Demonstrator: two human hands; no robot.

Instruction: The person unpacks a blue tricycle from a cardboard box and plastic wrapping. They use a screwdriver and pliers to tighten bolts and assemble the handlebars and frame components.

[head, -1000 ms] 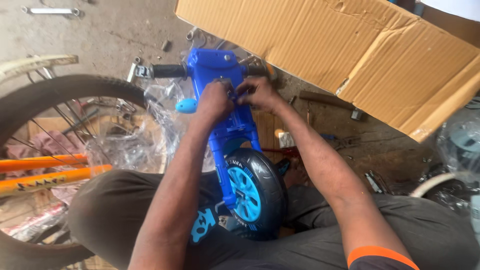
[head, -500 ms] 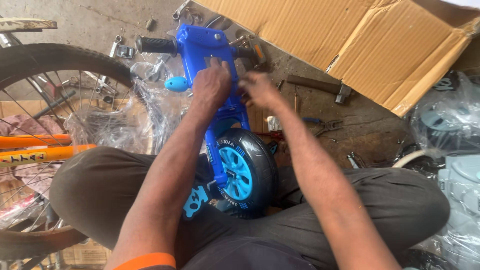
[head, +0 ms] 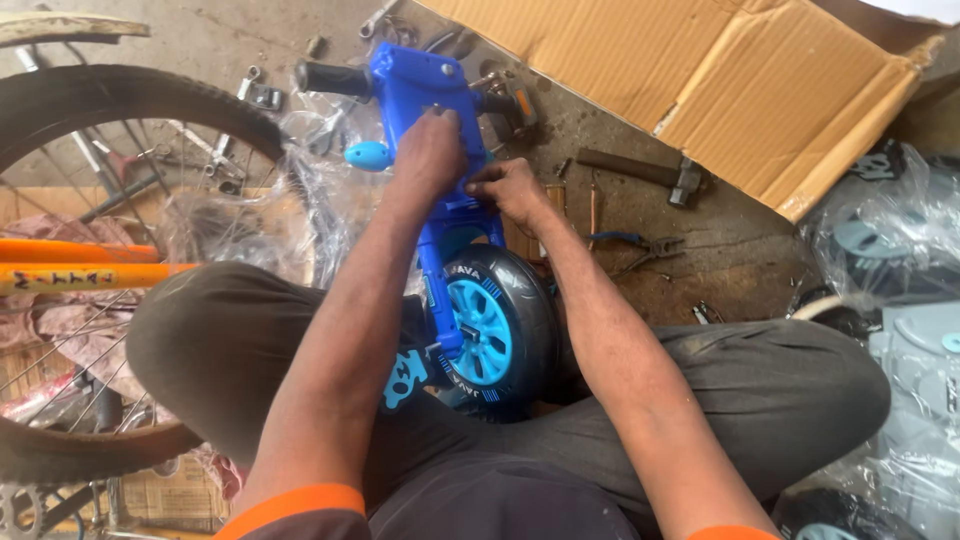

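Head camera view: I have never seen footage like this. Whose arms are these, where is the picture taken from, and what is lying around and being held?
The camera sits on a person's head and looks down, so both arms are their own. They sit on the floor with a small blue ride-on toy between their legs, its black and blue wheel toward them. The left hand presses on the toy's blue body; the right hand pinches at its side, and what it grips is too small to tell. Around them lie a hammer, pliers, a cardboard box, and a large bicycle wheel at the left.
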